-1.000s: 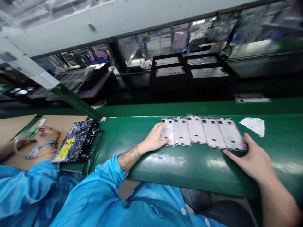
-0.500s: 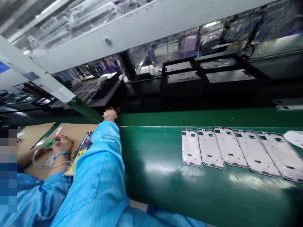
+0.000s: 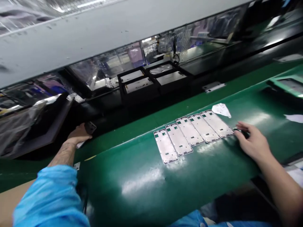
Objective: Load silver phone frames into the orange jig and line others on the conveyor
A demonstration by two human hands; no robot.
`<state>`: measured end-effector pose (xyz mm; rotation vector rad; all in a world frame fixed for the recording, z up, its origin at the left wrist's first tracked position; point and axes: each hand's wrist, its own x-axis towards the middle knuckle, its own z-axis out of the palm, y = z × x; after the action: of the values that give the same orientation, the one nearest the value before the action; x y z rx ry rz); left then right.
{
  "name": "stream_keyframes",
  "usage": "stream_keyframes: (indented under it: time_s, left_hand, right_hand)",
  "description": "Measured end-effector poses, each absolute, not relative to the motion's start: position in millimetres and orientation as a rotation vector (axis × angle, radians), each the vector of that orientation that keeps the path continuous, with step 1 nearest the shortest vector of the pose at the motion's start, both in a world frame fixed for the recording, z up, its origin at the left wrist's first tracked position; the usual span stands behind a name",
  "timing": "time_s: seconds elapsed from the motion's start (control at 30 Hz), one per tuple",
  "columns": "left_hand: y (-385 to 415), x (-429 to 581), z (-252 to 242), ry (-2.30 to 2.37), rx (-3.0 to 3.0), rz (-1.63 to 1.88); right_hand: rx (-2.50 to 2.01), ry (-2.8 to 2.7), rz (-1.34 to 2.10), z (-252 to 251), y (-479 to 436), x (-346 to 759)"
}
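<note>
My left hand (image 3: 79,134) is reached out to the back left, its fingers wrapped round a phone frame (image 3: 91,128) over the dark ledge. The palm hides most of that frame. Five-odd pale metal phone frames, several in a slanting row, lie flat on the green bench; the rightmost frame (image 3: 217,124) is closest to my right hand (image 3: 253,142). The fingers of this hand are apart, with thumb and forefinger by the frame's lower right corner. Whether they touch it I cannot tell. The leftmost frame (image 3: 165,146) lies near the middle of the bench.
Black trays (image 3: 139,85) with pale panels stand on the back ledge. A crumpled white piece (image 3: 222,109) lies behind the row. One more frame (image 3: 213,86) rests at the back, and a green-edged tray (image 3: 287,85) at the right. A grey beam (image 3: 118,30) crosses above.
The view has swung to the right. My right hand has come into view beside the row. My left hand now shows a phone frame in its grip; the co-worker is out of view.
</note>
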<state>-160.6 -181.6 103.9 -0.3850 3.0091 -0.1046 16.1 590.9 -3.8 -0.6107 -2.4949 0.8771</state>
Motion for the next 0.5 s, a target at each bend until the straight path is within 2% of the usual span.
stream_keyframes:
  time_s: [0.27,0.4,0.5]
  left_hand:
    - [44.4,-39.3,70.7,3.074,0.232,-0.29]
    - [94.6,-18.4,61.9,3.065,0.184,-0.261]
    - [107.8,-13.6,68.8,3.027,0.24,-0.179]
  right_hand:
    - [-0.497,-2.42,0.853,-16.9,587.2,26.8]
    - [-0.446,-2.36,0.907,-23.0,565.5,42.9]
    - [-0.305,-2.282,1.073,7.7,569.0,75.5]
